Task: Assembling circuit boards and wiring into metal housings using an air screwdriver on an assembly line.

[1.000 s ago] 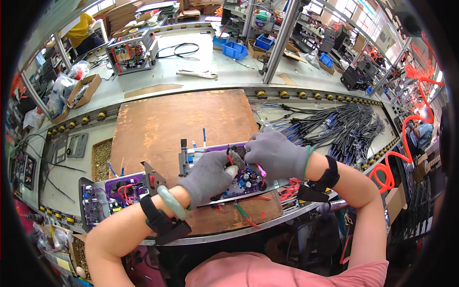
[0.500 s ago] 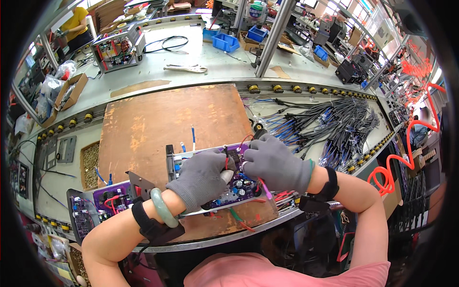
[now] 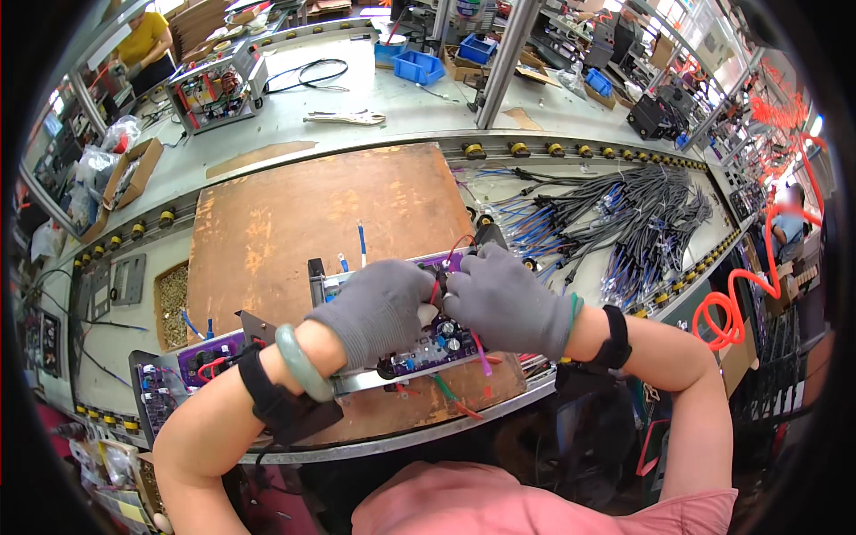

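Both my hands wear grey gloves and meet over a purple circuit board (image 3: 437, 355) set in a metal chassis. My left hand (image 3: 382, 305) is closed above the board, with a short red wire (image 3: 435, 291) at its fingertips. Close beside it, my right hand (image 3: 506, 299) has its fingers curled in a pinch; what they grip is hidden by the glove. A thin red wire (image 3: 460, 244) loops up behind the right fingers. From the board's near side hang a pink-purple lead (image 3: 482, 357) and a green-and-red lead (image 3: 455, 397).
Under the chassis lies a worn brown board (image 3: 321, 205). To the right is a pile of black cables (image 3: 615, 214); a second purple circuit board (image 3: 201, 357) is at left. Locking pliers (image 3: 346, 117) lie on the far bench. A coiled red hose (image 3: 731, 312) hangs at right.
My hands have come closer together, the right shifting slightly left. The pink-purple lead at the right hand has swung to hang more steeply. The whole view has shifted a little.
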Demonstrator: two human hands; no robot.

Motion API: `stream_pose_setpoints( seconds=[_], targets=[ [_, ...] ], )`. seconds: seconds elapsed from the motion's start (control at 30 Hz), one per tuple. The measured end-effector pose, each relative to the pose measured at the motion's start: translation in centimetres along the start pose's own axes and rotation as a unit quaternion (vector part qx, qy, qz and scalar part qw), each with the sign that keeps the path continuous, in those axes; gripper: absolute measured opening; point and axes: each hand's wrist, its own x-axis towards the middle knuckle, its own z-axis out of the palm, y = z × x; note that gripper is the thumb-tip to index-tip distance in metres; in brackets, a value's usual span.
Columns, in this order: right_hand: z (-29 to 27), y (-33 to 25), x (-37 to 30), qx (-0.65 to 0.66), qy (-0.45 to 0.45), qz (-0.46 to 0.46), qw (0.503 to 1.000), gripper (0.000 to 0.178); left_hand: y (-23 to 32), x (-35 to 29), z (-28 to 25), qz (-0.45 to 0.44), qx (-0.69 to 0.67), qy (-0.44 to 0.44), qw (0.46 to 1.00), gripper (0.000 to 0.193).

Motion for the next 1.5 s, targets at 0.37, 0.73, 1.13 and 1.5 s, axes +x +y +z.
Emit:
stream_pose_setpoints(
  seconds=[0.37, 0.73, 1.13, 1.5],
  targets=[
    [1.2, 0.8, -2.0, 0.458, 0.289, 0.170, 0.823, 0.007, -0.7, 1.4, 2.3, -0.065, -0.185, 0.136, 0.971, 0.019],
    [2.6, 0.9, -2.3, 0.473, 0.334, 0.183, 0.794, 0.012, -0.3, 1.4, 2.7, -0.138, -0.328, 0.123, 0.926, 0.018],
    [2.3, 0.3, -2.7, 0.484, 0.368, 0.203, 0.768, 0.008, 0.9, 3.4, -1.1, -0.107, -0.105, -0.069, 0.986, 0.015],
    [2.0, 0.5, -2.6, 0.515, 0.364, 0.227, 0.742, 0.011, 1.0, 2.6, 1.6, 0.122, 0.078, 0.111, 0.983, 0.014]
  ],
)
